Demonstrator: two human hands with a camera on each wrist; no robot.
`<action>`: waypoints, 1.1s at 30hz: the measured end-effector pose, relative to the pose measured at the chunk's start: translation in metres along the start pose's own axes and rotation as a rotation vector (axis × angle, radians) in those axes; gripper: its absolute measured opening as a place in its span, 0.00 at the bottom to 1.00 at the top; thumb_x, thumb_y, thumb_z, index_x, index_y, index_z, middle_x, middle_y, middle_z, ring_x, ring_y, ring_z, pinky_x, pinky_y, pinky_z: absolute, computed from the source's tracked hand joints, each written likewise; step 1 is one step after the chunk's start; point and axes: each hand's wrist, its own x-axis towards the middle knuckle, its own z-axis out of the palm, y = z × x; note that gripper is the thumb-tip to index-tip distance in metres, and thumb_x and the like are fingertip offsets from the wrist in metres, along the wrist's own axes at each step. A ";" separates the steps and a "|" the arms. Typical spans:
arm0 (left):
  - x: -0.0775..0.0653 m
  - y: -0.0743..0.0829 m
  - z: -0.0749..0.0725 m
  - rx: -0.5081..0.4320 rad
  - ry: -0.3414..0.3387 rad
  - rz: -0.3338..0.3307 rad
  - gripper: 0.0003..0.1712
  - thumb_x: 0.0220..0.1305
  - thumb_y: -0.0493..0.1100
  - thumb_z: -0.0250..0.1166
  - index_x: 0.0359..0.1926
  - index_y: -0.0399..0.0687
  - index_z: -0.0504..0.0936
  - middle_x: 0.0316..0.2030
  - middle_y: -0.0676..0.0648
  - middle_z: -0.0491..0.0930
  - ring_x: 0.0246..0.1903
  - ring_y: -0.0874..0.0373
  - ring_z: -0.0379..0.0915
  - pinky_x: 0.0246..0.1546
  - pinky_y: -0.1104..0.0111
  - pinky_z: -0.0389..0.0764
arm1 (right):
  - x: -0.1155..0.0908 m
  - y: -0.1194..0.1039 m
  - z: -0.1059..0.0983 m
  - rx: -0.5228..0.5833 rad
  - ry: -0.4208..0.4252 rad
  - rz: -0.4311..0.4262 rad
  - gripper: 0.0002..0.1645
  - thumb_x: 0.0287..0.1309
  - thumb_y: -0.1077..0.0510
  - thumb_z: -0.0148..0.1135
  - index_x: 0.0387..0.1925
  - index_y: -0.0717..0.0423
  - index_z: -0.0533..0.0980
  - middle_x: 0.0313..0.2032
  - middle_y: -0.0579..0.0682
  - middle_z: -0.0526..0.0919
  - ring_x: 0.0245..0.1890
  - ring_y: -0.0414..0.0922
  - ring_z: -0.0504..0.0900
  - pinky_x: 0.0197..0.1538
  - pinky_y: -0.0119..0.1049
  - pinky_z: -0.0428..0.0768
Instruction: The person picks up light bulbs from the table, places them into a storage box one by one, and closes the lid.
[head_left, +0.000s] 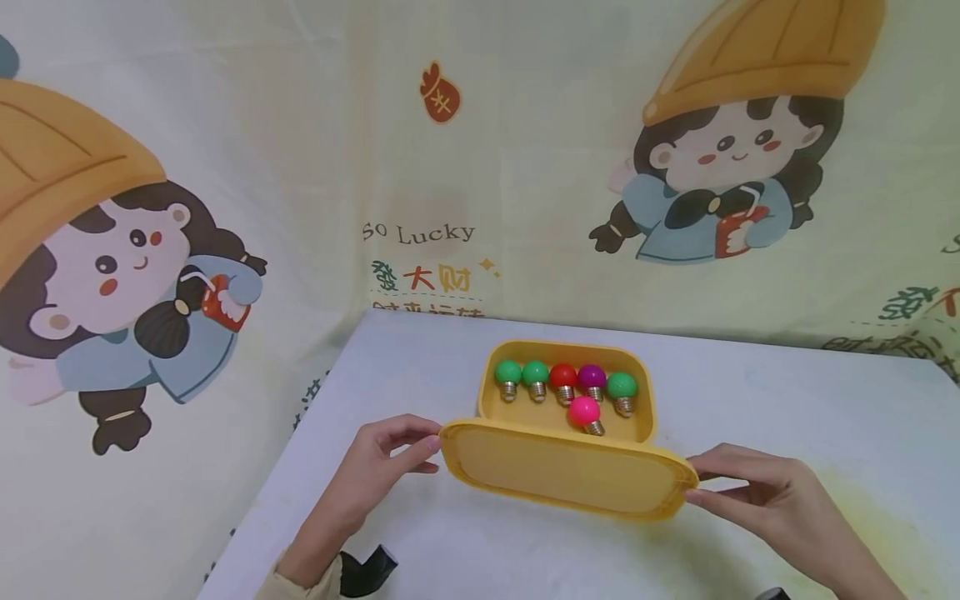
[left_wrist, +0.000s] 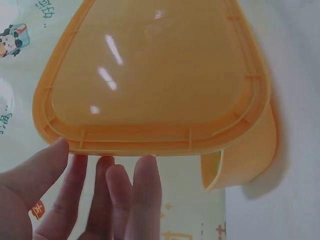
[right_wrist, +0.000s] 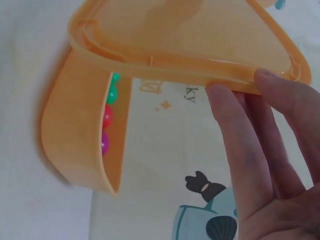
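Note:
Both hands hold a yellow plastic lid (head_left: pixel 566 473), tilted with its rimmed inner face towards the head camera. My left hand (head_left: pixel 375 467) pinches its left end, and the left wrist view shows the thumb and fingertips at the lid's edge (left_wrist: pixel 135 150). At the other end my right hand (head_left: pixel 772 500) grips between thumb and fingers. Just behind the lid sits an open yellow box (head_left: pixel 491 408) of small coloured bulbs. Three green bulbs, a red bulb (head_left: pixel 563 377) and a purple bulb (head_left: pixel 592 377) form a row; a pink bulb (head_left: pixel 584 412) lies before them. The lid hides the box's near side.
The box stands on a white table (head_left: pixel 405 375) near its back edge. Behind and to the left hangs a cream cloth (head_left: pixel 525 167) printed with cartoon figures and lettering. A black strap piece (head_left: pixel 367 573) shows by the left sleeve (head_left: pixel 300 579).

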 end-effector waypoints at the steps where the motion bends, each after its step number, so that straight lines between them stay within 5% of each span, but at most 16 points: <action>1: 0.000 0.000 0.000 0.002 0.002 -0.008 0.18 0.66 0.48 0.66 0.50 0.41 0.84 0.47 0.40 0.83 0.43 0.52 0.80 0.42 0.63 0.86 | 0.000 -0.001 0.000 -0.008 0.008 0.001 0.22 0.47 0.75 0.71 0.46 0.59 0.84 0.40 0.45 0.87 0.39 0.37 0.84 0.34 0.37 0.86; 10: 0.000 0.003 0.001 -0.007 -0.005 -0.108 0.22 0.67 0.51 0.66 0.52 0.38 0.81 0.41 0.43 0.85 0.40 0.50 0.81 0.40 0.65 0.86 | 0.001 -0.004 -0.001 0.024 0.067 -0.145 0.25 0.42 0.83 0.69 0.44 0.64 0.83 0.40 0.48 0.86 0.40 0.37 0.84 0.36 0.35 0.86; 20: 0.006 0.003 0.004 -0.048 -0.020 -0.146 0.24 0.69 0.54 0.62 0.55 0.40 0.81 0.46 0.43 0.84 0.40 0.50 0.84 0.39 0.64 0.87 | 0.001 -0.001 0.002 -0.113 0.172 -0.145 0.25 0.40 0.84 0.69 0.39 0.60 0.86 0.40 0.42 0.87 0.41 0.33 0.83 0.36 0.22 0.82; 25: 0.010 -0.001 0.004 -0.101 -0.017 -0.172 0.25 0.68 0.53 0.64 0.56 0.38 0.80 0.46 0.43 0.86 0.40 0.51 0.85 0.38 0.65 0.86 | 0.001 0.012 0.004 0.060 0.167 -0.288 0.24 0.38 0.88 0.65 0.38 0.68 0.85 0.42 0.53 0.86 0.46 0.37 0.83 0.41 0.21 0.81; 33: 0.015 -0.005 0.010 -0.218 -0.040 -0.191 0.25 0.67 0.48 0.66 0.55 0.32 0.77 0.41 0.47 0.86 0.40 0.54 0.84 0.37 0.67 0.86 | 0.008 0.024 0.005 0.297 0.110 -0.498 0.11 0.53 0.77 0.65 0.41 0.77 0.81 0.46 0.60 0.84 0.53 0.44 0.80 0.51 0.24 0.80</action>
